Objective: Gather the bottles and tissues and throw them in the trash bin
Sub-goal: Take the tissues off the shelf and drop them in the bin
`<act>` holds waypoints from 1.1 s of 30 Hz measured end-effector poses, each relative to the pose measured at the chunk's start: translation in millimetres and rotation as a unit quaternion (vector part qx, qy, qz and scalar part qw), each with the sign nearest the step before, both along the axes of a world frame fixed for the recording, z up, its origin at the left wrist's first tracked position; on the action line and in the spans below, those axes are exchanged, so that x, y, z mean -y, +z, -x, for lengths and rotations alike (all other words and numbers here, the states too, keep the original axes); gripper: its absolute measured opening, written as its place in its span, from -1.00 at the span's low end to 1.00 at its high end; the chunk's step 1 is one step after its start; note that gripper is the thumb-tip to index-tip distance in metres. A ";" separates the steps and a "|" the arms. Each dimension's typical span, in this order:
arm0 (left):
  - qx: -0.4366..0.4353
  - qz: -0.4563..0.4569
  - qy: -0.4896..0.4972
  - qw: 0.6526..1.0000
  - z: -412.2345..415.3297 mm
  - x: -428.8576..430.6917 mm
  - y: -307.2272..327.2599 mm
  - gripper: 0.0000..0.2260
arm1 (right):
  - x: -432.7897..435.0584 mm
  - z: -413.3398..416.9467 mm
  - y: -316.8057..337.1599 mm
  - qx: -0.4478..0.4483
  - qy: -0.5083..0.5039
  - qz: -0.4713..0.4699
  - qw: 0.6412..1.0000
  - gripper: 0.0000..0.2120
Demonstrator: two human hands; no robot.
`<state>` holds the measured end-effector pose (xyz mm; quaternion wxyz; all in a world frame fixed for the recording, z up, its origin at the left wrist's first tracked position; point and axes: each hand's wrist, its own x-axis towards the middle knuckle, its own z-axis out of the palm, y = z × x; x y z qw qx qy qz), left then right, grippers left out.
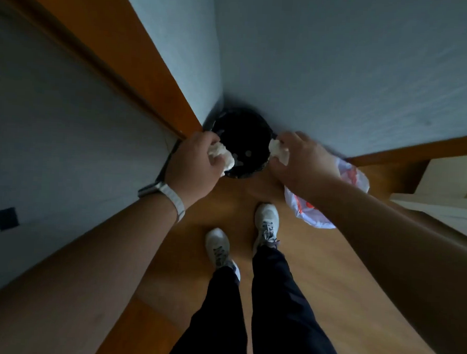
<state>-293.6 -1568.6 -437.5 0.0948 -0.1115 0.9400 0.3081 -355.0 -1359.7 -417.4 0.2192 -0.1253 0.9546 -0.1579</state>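
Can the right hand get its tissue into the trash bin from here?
Likely yes. The right hand holds its tissue at the right rim of the trash bin; the opening is uncovered, and the left hand is at the opposite rim.

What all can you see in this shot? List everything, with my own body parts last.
trash bin: one, black, on the floor in the wall corner.
tissues: two, white, crumpled, one gripped in each hand by the bin's rim.
plastic bag: one, white with red print, on the floor right of the bin.
floor: one, brown wood.
wall plate: one, black, square, on the left-side wall.
wristband: one, pale, on the left wrist.
shoes: two, white, on the floor.
left hand: one, grips a tissue.
right hand: one, grips a tissue.
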 end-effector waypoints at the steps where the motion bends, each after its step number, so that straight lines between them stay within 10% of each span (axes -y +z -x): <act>1: 0.008 -0.004 0.015 1.000 3.5 -1.5 -19.9 -0.74 | 1.0 2.2 -19.3 0.010 -0.004 0.001 1.000 -0.65; 18: 0.045 -0.001 0.061 0.997 39.7 -11.2 -289.4 -0.64 | 10.5 42.7 -306.2 0.058 0.039 0.017 0.997 -0.44; 33: -0.024 0.080 -0.106 0.991 27.8 -14.3 -107.6 -0.55 | -18.2 22.9 -111.0 -0.018 0.040 -0.016 0.999 -0.51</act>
